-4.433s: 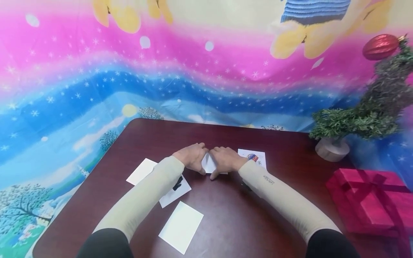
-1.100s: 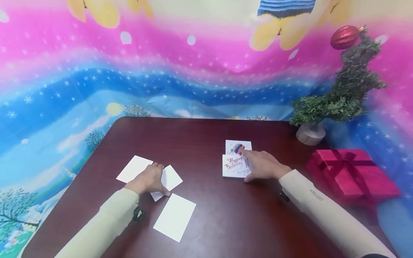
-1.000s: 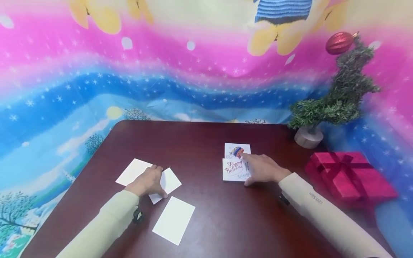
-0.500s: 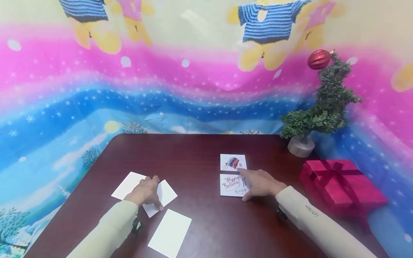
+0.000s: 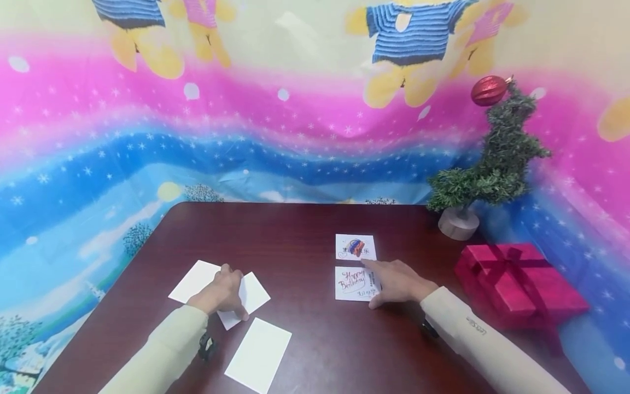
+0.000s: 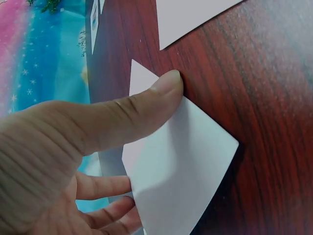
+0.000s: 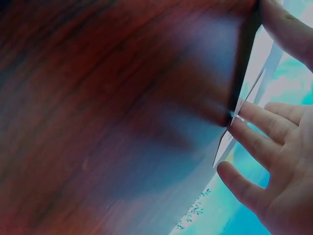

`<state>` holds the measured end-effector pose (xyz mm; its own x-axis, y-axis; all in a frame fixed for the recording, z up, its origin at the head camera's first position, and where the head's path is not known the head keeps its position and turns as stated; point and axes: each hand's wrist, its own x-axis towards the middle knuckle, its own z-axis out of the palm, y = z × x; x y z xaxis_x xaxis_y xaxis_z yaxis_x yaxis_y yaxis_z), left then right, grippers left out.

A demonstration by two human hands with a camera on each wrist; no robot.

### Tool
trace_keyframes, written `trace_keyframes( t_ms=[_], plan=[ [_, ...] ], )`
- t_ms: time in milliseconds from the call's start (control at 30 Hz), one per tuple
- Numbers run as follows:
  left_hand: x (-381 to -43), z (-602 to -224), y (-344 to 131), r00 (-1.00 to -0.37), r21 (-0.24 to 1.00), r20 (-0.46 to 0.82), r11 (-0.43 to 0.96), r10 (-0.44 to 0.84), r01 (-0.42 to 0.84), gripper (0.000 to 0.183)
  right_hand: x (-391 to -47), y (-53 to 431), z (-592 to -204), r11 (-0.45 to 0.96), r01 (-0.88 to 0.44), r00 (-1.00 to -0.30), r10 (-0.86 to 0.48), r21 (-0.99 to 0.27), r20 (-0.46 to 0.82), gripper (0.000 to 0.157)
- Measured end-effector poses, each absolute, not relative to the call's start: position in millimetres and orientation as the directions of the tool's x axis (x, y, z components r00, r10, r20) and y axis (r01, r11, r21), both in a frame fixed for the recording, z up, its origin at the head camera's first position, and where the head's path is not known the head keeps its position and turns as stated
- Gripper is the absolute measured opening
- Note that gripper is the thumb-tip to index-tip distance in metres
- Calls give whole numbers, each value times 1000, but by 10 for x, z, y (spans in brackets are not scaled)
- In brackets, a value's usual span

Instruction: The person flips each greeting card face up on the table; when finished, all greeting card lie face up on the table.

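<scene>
My left hand [image 5: 223, 290] lies over a white card [image 5: 257, 295] at the left of the table. In the left wrist view its thumb crosses one edge of the card and the fingers meet the opposite edge. My right hand [image 5: 400, 282] holds a "Happy Birthday" card [image 5: 351, 284] by its edges, thumb at the near edge and fingers at the far one; its right end is hidden. Just beyond lies another birthday card [image 5: 351, 247] with a colourful drawing, a narrow gap between the two.
One blank white card [image 5: 197, 280] lies left of my left hand, another white card [image 5: 259, 354] nearer me. A red gift box [image 5: 521, 284] and a small green tree [image 5: 492, 169] on a wooden base stand at the right. A printed backdrop [image 5: 295, 153] runs behind the table [image 5: 266, 232].
Both hands were together on a white card at mid-table, then parted left and right. The right hand drew the "Happy Birthday" card nearer, off the other birthday card. Lately both stay still.
</scene>
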<state>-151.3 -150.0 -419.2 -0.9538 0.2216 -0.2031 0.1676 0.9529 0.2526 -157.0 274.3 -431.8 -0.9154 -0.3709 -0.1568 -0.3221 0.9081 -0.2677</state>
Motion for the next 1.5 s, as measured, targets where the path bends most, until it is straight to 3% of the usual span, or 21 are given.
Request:
trace_keyframes(
  t_ms=[500,700,967,1333,1500],
  plan=[
    [-1553,-4122,-1541,-943,252,-197,943,269,217,94,-1680,2700,-4208,880,-430,-884,-456,-202,-107,109],
    [-1628,-4143,-1499,-941,221,-181,944,288,246,84,-1872,2408,-4045,843,-513,-848,-527,-160,-54,104],
    [-1967,-4109,-1302,-905,193,-232,929,357,317,72,-2270,1916,-3987,838,-507,-836,-535,-199,-122,100],
    [-2252,-3958,-763,-851,198,-240,882,467,428,86,-2541,1340,-3827,795,-591,-783,-606,-136,-138,119],
    [-2286,-3909,-621,-823,217,-215,847,526,485,82,-2566,1293,-3818,789,-601,-773,-615,-128,-157,123]
  ],
)
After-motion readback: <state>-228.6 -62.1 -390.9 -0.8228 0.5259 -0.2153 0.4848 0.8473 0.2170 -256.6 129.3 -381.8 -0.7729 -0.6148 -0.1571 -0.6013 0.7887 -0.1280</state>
